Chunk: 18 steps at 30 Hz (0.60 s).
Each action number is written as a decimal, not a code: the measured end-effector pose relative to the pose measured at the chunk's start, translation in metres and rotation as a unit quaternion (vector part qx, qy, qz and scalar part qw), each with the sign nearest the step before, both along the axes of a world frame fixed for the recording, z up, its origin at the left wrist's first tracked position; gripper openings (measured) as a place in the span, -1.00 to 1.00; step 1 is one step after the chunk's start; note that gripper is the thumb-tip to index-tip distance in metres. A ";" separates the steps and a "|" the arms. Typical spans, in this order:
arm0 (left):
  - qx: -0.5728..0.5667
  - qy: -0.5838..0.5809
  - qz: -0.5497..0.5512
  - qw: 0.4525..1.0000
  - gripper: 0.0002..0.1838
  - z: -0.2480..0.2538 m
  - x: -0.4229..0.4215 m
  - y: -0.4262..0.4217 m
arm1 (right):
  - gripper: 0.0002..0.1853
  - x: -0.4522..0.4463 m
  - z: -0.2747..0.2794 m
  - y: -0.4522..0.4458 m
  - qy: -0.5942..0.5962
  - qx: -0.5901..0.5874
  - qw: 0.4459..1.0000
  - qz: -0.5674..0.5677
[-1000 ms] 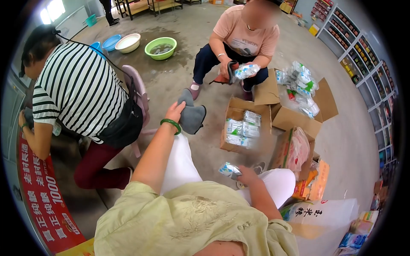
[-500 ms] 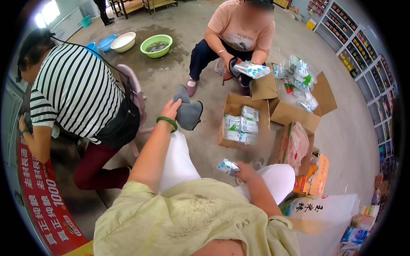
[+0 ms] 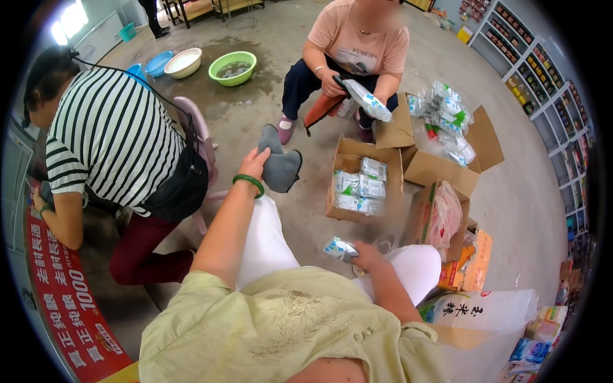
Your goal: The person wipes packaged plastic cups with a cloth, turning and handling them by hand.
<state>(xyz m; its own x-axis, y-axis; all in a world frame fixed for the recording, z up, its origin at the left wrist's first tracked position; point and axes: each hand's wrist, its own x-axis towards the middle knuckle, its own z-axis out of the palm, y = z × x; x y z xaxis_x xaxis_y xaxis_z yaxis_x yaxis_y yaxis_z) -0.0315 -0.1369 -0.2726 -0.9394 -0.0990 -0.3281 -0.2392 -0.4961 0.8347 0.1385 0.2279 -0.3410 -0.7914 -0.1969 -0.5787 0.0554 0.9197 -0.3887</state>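
Observation:
My left hand (image 3: 256, 165), a green bangle on its wrist, is closed round one end of a grey cloth item with dark edging (image 3: 283, 170). The item hangs out past my knee, and its exact kind cannot be made out. Low over my lap, my right hand (image 3: 366, 256) grips a silver foil packet with blue marks (image 3: 340, 248). Beyond it stands an open cardboard box (image 3: 332, 203) with several similar packets (image 3: 371, 186) inside. Across from me, a seated person in a pink shirt (image 3: 357, 51) holds a packet (image 3: 368, 101) and a reddish-brown item with dark edging (image 3: 323, 110).
Right of the box are another open carton (image 3: 442, 177) piled with packets and a box with pink plastic (image 3: 424, 214). A person in stripes (image 3: 118, 137) bends at the left beside a pink chair (image 3: 199, 127). Basins (image 3: 231, 80) sit on the wet floor behind.
The person across from me has turned the packet downward and brought the reddish-brown item more into view. My own hands and what they hold have hardly moved.

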 end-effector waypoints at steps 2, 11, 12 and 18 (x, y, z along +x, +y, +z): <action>0.002 0.002 -0.002 1.000 -0.71 0.000 0.000 0.000 | -0.50 0.000 0.002 -0.001 0.001 -0.001 1.000 -0.003; -0.011 -0.009 0.005 1.000 -0.58 -0.010 -0.001 0.000 | -0.52 -0.001 0.000 0.001 0.014 0.023 0.999 0.033; -0.017 -0.010 0.019 1.000 -0.54 -0.010 -0.004 0.002 | -0.52 0.000 -0.011 0.005 0.009 0.022 0.999 0.038; -0.051 0.036 -0.029 0.998 -0.57 -0.014 -0.003 0.010 | -0.47 -0.010 -0.019 0.014 0.040 0.013 0.995 0.091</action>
